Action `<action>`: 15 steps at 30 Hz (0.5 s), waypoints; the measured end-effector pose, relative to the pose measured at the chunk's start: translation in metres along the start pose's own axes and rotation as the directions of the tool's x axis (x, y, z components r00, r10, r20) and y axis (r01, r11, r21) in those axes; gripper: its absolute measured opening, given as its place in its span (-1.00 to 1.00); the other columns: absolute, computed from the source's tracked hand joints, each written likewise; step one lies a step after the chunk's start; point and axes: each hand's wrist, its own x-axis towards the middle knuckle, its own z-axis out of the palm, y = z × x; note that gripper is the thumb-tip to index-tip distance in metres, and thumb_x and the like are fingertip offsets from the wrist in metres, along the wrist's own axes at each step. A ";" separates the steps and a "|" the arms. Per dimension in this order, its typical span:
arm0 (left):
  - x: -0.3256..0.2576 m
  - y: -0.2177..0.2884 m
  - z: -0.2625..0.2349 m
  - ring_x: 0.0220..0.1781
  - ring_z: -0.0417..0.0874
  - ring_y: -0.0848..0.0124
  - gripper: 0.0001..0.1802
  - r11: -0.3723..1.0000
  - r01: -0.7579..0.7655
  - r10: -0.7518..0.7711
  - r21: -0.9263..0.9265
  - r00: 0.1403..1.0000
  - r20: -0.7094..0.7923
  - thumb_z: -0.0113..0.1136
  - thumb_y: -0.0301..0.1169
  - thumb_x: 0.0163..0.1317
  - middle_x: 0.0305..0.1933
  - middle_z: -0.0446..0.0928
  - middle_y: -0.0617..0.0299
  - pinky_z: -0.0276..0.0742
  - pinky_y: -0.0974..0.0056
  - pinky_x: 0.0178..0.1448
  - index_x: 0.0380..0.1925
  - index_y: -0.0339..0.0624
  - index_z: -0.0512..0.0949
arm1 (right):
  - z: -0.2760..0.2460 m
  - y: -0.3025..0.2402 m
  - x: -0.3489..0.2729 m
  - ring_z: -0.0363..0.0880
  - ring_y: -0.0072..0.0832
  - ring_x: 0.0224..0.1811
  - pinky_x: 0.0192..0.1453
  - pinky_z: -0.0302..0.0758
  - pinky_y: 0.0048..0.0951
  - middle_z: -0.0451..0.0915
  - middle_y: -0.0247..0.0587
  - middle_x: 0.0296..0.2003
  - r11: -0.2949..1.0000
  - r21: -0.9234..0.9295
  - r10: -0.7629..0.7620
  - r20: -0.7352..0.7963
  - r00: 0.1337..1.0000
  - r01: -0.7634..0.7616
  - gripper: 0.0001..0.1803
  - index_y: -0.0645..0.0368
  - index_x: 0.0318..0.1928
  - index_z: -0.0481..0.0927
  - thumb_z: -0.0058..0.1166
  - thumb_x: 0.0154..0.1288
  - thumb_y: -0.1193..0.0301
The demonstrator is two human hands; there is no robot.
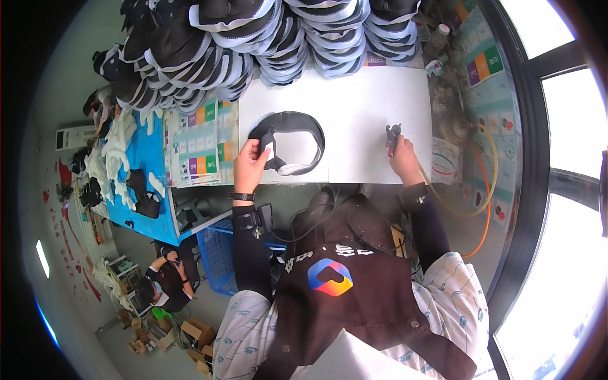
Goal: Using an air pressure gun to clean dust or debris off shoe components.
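A dark curved shoe-upper piece [297, 134] with a pale lining lies on a white sheet [354, 107] on the workbench. My left hand [250, 163] grips its near left end, with a small white bit between the fingers. My right hand [401, 159] is closed around a small dark spray gun [392, 135] with a red trigger, held over the right side of the sheet. A yellowish hose [481, 190] runs from the gun off to the right.
Tall stacks of dark and pale-edged shoe uppers [253, 44] fill the far side of the bench. Coloured charts [201, 142] lie to the left, beside a blue table [142, 158] with white pieces. Another person [168, 278] sits lower left near a blue crate [218, 253]. Windows are at right.
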 end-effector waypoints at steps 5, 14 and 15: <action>-0.003 -0.014 -0.009 -0.26 0.76 0.35 -0.74 0.990 -0.057 0.058 0.128 0.998 -0.007 0.39 -0.49 0.33 -0.19 0.72 0.13 0.64 0.29 -0.14 -0.04 -0.28 0.57 | -0.012 -0.003 -0.010 0.64 0.23 -0.18 0.02 0.62 0.05 0.73 0.10 -0.15 0.945 0.325 -0.009 0.074 0.997 -0.016 -0.65 0.25 0.07 0.59 0.15 0.27 0.50; -0.023 -0.095 0.009 -0.10 0.75 0.39 -0.78 1.000 -0.003 0.002 0.014 0.999 0.032 0.29 -0.58 0.39 -0.16 0.66 0.17 0.63 0.29 0.02 -0.03 -0.29 0.51 | -0.008 -0.029 -0.019 0.61 0.16 0.00 0.05 0.59 0.10 0.66 0.08 -0.11 0.989 0.138 -0.046 -0.093 0.995 0.059 -0.64 0.21 0.05 0.46 0.15 0.24 0.49; -0.020 -0.089 0.014 -0.11 0.73 0.43 -0.78 1.000 0.007 -0.006 -0.024 1.000 0.030 0.30 -0.58 0.38 -0.17 0.64 0.19 0.62 0.31 0.01 -0.04 -0.29 0.50 | 0.006 -0.010 -0.011 0.55 0.12 0.14 0.13 0.59 0.04 0.60 0.11 0.01 0.998 0.055 -0.006 -0.062 0.998 0.009 -0.57 0.26 0.08 0.42 0.20 0.22 0.47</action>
